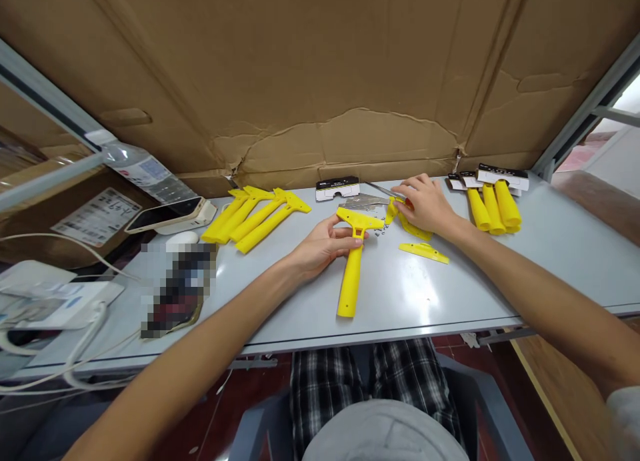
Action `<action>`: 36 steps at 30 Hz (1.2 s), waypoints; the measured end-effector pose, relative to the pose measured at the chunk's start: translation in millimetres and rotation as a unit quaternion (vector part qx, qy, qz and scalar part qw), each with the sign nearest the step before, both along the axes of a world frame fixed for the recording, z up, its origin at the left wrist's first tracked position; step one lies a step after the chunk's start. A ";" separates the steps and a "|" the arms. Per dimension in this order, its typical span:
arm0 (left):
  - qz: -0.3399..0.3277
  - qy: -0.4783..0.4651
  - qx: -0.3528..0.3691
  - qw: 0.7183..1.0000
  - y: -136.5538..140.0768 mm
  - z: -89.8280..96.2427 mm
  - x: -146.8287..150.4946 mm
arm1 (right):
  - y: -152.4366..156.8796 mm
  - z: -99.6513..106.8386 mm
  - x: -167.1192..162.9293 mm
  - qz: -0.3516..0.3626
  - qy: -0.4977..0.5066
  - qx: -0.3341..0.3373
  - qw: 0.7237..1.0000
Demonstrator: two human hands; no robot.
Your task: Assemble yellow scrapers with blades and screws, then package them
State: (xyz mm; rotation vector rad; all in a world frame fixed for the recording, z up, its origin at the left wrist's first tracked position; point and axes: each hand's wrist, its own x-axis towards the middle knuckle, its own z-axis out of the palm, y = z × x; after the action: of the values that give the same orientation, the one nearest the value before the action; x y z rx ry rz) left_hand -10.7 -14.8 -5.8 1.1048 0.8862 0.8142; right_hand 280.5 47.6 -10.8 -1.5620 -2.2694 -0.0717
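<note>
My left hand (325, 247) is closed around the neck of a yellow scraper handle (351, 274), which lies with its wide head pointing away from me. Right of it, my right hand (425, 202) has its fingers bent and pinched on a yellow plastic plate (391, 211). More yellow plates (415, 230) lie partly hidden under that hand. A single long yellow plate (424, 251) rests nearer to me. Small screws (381, 231) are scattered between the two hands. Thin metal blades (364, 201) lie behind them, and a slim metal tool (383, 189) reaches toward my right fingers.
Several yellow scraper handles (260, 217) lie at the left. Carded scrapers (493, 204) stand at the right, and a black-and-white card (337, 188) lies at the back. A phone (165, 214), bottle (145, 167), power strip (65, 304) and cables crowd the left end. Cardboard (320, 81) walls the back.
</note>
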 end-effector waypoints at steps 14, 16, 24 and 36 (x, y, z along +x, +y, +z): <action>-0.039 0.001 -0.019 0.999 5.0 0.6 -7.8 | 56.6 15.5 -41.5 0.071 -0.086 -0.118 0.987; -0.037 -0.003 -0.017 0.999 4.7 0.9 -7.2 | 53.5 12.4 -36.8 0.059 -0.087 -0.090 0.990; 0.026 -0.051 -0.003 0.998 2.5 0.9 -2.3 | 18.8 11.0 -3.7 0.041 0.053 -0.090 0.994; 0.030 0.002 -0.001 1.000 5.0 0.1 -4.5 | 0.6 4.8 15.6 0.086 0.166 -0.111 0.976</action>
State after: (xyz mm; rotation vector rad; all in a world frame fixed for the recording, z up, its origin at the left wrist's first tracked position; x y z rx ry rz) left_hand -15.2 -9.7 -5.7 1.0829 0.9270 0.8599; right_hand 296.1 48.2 -6.0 -1.3498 -2.1864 0.4689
